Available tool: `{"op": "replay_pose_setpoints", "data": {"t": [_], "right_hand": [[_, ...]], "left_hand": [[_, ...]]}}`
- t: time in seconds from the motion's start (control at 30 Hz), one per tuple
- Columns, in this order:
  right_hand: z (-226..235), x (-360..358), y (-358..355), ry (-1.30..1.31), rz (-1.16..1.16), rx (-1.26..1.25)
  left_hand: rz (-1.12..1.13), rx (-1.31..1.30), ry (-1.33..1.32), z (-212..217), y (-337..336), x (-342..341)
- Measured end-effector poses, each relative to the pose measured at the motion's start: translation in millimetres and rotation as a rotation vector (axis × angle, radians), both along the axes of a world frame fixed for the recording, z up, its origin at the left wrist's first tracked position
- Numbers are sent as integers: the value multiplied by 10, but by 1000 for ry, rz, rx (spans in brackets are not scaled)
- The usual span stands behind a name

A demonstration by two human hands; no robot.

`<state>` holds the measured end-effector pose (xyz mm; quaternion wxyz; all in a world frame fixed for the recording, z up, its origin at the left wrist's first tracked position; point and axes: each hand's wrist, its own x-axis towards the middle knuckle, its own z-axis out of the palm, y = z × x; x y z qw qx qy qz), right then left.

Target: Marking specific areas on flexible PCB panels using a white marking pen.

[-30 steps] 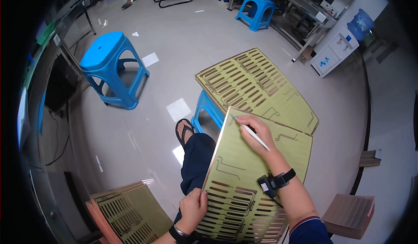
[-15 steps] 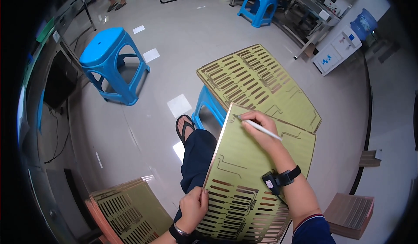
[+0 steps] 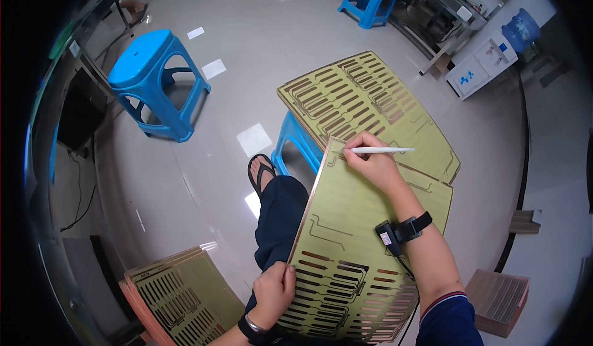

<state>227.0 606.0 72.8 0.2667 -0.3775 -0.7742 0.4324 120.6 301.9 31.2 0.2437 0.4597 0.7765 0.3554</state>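
Across my lap lies a large yellow-green circuit board panel point(image 3: 361, 207) with copper edges, slots and thin traces. My left hand point(image 3: 273, 290) grips its left edge near the bottom, thumb on top. In my right hand point(image 3: 374, 160) is a slim white pen point(image 3: 386, 150), pinched between the fingers and nearly level, its tip by the small trace at the panel's far left corner. Whether the tip touches the surface I cannot tell. Beyond it, a similar panel point(image 3: 377, 108) rests on a blue stool point(image 3: 291, 145), its near edge partly covered by the held one.
A stack of like panels point(image 3: 185, 299) stands at the lower left, another reddish stack point(image 3: 497, 299) at the lower right. A blue stool point(image 3: 157, 83) is at the left, and another point(image 3: 369, 3) at the back near a metal workbench point(image 3: 441, 25). A water dispenser point(image 3: 482, 65) stands far right.
My right hand has shifted slightly away from me, and the pen has swung from slanting to nearly level. My left hand keeps its grip. A person's legs at the far left have mostly left the view.
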Motion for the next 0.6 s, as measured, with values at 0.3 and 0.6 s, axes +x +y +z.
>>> {"op": "replay_pose_setpoints", "data": {"t": [0.3,0.6], "right_hand": [[-53,-17,51,39,-140,-68],[-6,-34,11,24,-52,-43]], "left_hand": [[16,25,-9,-4,3,-6],[15,9,-27,11,-11,-3]]}}
